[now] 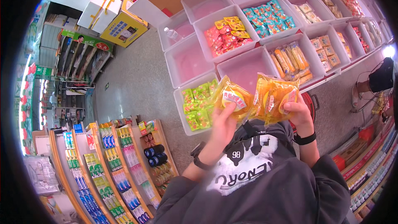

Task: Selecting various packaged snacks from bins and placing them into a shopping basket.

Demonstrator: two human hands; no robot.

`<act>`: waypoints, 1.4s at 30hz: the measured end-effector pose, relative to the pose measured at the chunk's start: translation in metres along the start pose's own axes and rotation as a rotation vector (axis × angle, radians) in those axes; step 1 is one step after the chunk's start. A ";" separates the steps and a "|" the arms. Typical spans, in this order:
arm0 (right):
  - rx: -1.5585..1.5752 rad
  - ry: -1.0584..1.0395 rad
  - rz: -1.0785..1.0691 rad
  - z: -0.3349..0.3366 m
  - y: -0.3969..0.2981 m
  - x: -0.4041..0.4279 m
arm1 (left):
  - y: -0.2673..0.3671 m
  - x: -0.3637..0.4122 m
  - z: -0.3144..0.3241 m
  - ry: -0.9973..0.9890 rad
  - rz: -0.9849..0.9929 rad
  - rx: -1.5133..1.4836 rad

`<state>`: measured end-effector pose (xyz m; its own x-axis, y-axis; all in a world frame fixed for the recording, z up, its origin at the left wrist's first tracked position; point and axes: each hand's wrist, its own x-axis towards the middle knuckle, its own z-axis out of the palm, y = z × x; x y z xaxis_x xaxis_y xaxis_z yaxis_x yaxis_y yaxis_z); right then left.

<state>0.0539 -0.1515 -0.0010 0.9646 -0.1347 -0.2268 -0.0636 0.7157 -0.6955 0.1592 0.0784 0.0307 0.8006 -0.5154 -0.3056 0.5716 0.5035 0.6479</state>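
Note:
My left hand (224, 126) grips a yellow-orange plastic packet with a bun or cake (238, 95) inside. Beside it, my right hand (301, 113) holds similar packets (270, 99), pressed together with the thumb in front; how many is hard to tell. Both hands are raised before my chest, and the wrappers bear writing. Just beyond the packets lies a translucent plastic bin (225, 67) with a pink bottom. To the left, partly behind my left hand, a bin (178, 112) holds green snack packets (199, 99).
More bins hold red and yellow packets (230, 35), teal packets (270, 17), long wrapped pastries (290, 59) and square ones (325, 49). A bottle (172, 34) lies in another. Toothpaste shelves (108, 168) stand at left. A person's leg (362, 90) shows at right.

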 end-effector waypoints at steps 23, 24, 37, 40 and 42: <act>0.031 0.099 -0.026 0.041 0.012 0.001 | -0.024 -0.002 -0.014 0.104 -0.075 -0.389; 0.040 0.113 -0.036 0.045 0.012 0.002 | -0.025 -0.002 -0.011 0.017 -0.041 -0.316; -0.067 -0.063 -0.083 0.077 0.003 0.011 | -0.014 -0.005 -0.009 0.059 0.067 0.525; -0.153 -0.126 -0.148 0.080 0.004 0.014 | -0.012 -0.003 -0.011 0.024 0.066 0.385; -0.263 -0.187 -0.211 0.072 0.007 0.017 | -0.010 -0.001 -0.011 0.018 0.080 0.340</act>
<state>0.0880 -0.0995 0.0393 0.9919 -0.1158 0.0515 0.1015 0.4820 -0.8703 0.1546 0.0812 0.0173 0.8453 -0.4698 -0.2546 0.4163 0.2802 0.8650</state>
